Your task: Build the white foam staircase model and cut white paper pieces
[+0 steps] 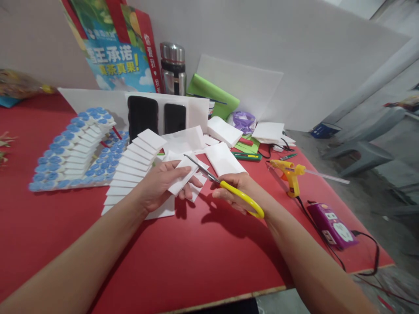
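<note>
My left hand (157,185) pinches a small white card piece (180,178) between thumb and fingers over the middle of the table. In my right hand (237,187) is a pair of scissors (240,197) with yellow handles. Their metal blades reach leftward over the edge of the card piece; whether they touch it I cannot tell. Just left of my left hand stands a stepped white card stair (131,168). More white card pieces (225,159) lie behind the hands.
A model with blue-and-white rolls (55,163) sits at the left. Two phones (143,115) lean on a white board behind, beside a steel flask (173,69). A yellow glue gun (291,174) and a purple power strip (332,224) with cables lie right, near the red table's (196,261) edge.
</note>
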Demonstrator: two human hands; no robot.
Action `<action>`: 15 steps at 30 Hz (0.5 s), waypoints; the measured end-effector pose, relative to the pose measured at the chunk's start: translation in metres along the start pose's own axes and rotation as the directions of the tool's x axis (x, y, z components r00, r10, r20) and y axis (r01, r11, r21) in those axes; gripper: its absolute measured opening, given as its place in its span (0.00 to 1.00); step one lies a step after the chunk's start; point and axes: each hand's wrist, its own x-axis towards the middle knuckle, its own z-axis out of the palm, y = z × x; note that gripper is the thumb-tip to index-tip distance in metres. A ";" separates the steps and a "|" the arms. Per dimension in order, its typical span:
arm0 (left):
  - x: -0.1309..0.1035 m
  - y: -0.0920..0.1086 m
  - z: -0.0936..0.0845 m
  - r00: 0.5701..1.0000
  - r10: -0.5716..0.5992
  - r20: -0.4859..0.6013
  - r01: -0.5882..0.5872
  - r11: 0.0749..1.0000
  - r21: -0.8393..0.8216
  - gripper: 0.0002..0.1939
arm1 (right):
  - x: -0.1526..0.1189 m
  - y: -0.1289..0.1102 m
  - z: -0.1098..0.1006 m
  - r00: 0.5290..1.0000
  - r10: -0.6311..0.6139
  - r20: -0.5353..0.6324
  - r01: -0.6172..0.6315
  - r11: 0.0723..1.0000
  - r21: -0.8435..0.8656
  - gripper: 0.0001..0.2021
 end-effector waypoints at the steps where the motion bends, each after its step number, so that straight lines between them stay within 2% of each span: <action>1: 0.000 -0.001 -0.001 1.000 -0.002 0.002 0.002 1.000 0.002 0.09 | 0.000 -0.001 0.000 1.000 0.001 0.003 -0.001 1.000 -0.006 0.23; 5: 0.002 -0.003 -0.003 1.000 0.016 -0.016 -0.016 1.000 -0.016 0.10 | 0.002 0.003 -0.005 1.000 0.014 -0.009 -0.014 0.997 -0.077 0.23; 8: 0.003 -0.001 -0.002 0.992 0.097 -0.081 -0.103 0.993 -0.063 0.14 | 0.001 0.007 -0.018 1.000 0.015 -0.020 -0.019 0.969 -0.248 0.24; 10: 0.003 0.001 0.000 0.975 0.168 -0.142 -0.185 0.976 -0.114 0.16 | -0.002 0.006 -0.029 1.000 -0.010 0.004 0.011 0.911 -0.412 0.24; 13: 0.003 0.001 0.006 0.939 0.242 -0.243 -0.284 0.946 -0.157 0.17 | -0.007 0.000 -0.042 0.997 -0.028 0.072 0.068 0.772 -0.632 0.25; 15: 0.004 -0.002 0.006 0.910 0.289 -0.297 -0.323 0.944 -0.071 0.19 | -0.009 -0.002 -0.043 0.993 -0.031 0.117 0.106 0.680 -0.725 0.25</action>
